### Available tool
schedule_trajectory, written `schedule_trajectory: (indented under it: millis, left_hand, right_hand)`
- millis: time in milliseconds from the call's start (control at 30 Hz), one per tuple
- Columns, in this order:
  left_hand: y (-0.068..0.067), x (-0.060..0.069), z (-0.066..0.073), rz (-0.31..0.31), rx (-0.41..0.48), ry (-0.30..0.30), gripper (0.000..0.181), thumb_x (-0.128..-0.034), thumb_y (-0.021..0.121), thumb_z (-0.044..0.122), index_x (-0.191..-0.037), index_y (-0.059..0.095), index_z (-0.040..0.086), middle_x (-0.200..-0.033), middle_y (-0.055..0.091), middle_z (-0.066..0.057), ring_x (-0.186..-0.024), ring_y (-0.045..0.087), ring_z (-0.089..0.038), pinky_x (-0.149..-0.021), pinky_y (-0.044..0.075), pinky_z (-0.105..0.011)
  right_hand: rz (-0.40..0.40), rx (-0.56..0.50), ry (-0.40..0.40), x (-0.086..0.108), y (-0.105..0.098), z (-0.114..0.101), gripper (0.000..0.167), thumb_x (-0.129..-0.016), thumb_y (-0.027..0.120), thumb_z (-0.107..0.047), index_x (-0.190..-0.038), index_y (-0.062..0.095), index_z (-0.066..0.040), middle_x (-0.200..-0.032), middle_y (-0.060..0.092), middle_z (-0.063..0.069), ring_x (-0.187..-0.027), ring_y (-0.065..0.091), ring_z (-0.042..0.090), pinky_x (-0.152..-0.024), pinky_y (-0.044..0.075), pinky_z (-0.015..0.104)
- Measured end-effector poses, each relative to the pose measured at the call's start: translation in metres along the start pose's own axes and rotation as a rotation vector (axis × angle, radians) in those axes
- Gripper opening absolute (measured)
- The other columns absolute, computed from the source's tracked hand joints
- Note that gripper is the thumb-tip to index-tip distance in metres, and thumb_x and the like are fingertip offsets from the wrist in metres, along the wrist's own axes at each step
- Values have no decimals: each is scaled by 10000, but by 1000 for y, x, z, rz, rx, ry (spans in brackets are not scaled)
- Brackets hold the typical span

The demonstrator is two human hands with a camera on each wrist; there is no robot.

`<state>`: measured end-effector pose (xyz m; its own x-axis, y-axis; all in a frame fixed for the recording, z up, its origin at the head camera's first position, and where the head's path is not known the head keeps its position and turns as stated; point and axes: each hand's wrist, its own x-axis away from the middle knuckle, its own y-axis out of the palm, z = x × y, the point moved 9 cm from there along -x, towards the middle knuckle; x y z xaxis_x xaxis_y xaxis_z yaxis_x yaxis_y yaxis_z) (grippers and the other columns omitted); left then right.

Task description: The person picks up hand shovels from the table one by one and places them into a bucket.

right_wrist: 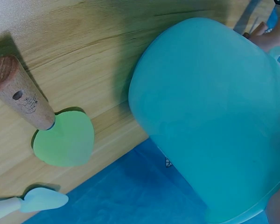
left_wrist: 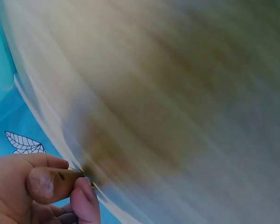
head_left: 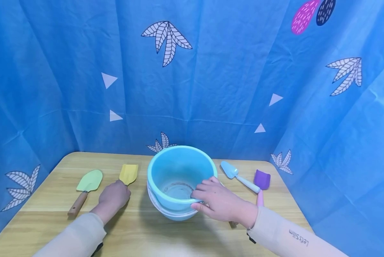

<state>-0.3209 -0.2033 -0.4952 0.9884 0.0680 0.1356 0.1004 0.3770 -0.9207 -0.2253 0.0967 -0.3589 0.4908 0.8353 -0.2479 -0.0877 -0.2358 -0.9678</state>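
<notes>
My right hand (head_left: pixel 219 200) grips the front right rim of a light blue bucket (head_left: pixel 179 167), thumb outside and fingers over the edge. The bucket leans and its opening shows. In the right wrist view the bucket's side (right_wrist: pixel 200 102) fills much of the picture, with part of that hand (right_wrist: pixel 279 205) at the lower right. Left of the bucket, my left hand (head_left: pixel 115 195) holds a yellow shovel (head_left: pixel 129 174) by its handle, blade pointing away. The left wrist view shows fingers and thumb of the left hand (left_wrist: pixel 14 186) pinching the wooden handle (left_wrist: pixel 53 184).
A green shovel (head_left: pixel 90 180) lies at the far left. Right of the bucket are a light blue trowel (head_left: pixel 229 170) and a purple shovel (head_left: pixel 262 179) with a pink handle. Another green shovel (right_wrist: pixel 67 140) shows in the right wrist view. A blue curtain (head_left: pixel 185 89) hangs behind the table.
</notes>
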Motion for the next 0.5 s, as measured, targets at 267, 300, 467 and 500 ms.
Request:
schedule_trajectory:
  millis: [267, 300, 467, 500]
  left_hand:
    - [-4, 4, 1, -35, -11, 33, 324, -960, 510, 168, -1039, 555, -143, -814, 582, -164, -659, 558, -272, -554, 483, -418]
    - [-4, 5, 1, -38, -14, 40, 321, -962, 510, 169, -1043, 558, -138, -818, 581, -161, -656, 554, -269, -554, 479, -414]
    - [-13, 10, 10, -20, -93, 143, 210, -964, 536, 152, -927, 611, -40, -791, 534, -109, -634, 529, -247, -554, 467, -411]
    - [-17, 12, 15, -10, -156, 200, 179, -957, 550, 131, -882, 619, -16, -779, 523, -104, -625, 523, -244, -551, 468, -420]
  right_hand:
    - [-4, -8, 5, 0, -1, 0, 296, -1045, 456, -461, -1059, 641, -231, -959, 591, -122, -938, 495, 87, -910, 351, 328]
    - [-7, -12, 7, -1, 0, 0, 295, -1044, 459, -460, -1062, 642, -230, -960, 592, -121, -939, 495, 87, -911, 351, 328]
    - [-12, -25, 9, -1, 0, 0, 297, -1044, 460, -458, -1064, 645, -227, -948, 581, -122, -932, 488, 87, -911, 348, 327]
    - [-12, -25, 7, -1, 0, 0, 298, -1045, 458, -459, -1062, 644, -228, -943, 576, -123, -930, 486, 86, -912, 348, 326]
